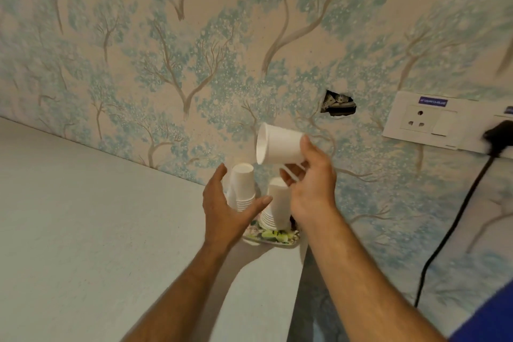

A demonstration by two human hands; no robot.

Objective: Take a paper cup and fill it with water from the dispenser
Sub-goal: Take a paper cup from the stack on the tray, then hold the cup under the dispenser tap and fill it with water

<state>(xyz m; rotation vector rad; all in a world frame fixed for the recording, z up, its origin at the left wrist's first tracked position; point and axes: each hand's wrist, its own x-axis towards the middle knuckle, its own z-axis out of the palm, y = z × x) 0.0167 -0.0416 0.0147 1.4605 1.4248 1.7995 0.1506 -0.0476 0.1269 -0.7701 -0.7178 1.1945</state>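
1. The right hand (311, 183) gripped one paper cup (280, 147) tilted sideways, lifted clear.
2. The left hand (224, 205), open and empty, stood beside the inverted cup stacks (243, 186) on the bench (97, 216), probably to steady them.
3. No dispenser was visible.

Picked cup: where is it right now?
Head view, centre: the cup is in the right hand, tipped on its side with its mouth facing left, above the two cup stacks on the tray.

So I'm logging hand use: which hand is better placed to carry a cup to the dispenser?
Right. The right hand already grips a single paper cup lifted clear of the stacks; the left hand is open and empty beside them. No dispenser is in view.
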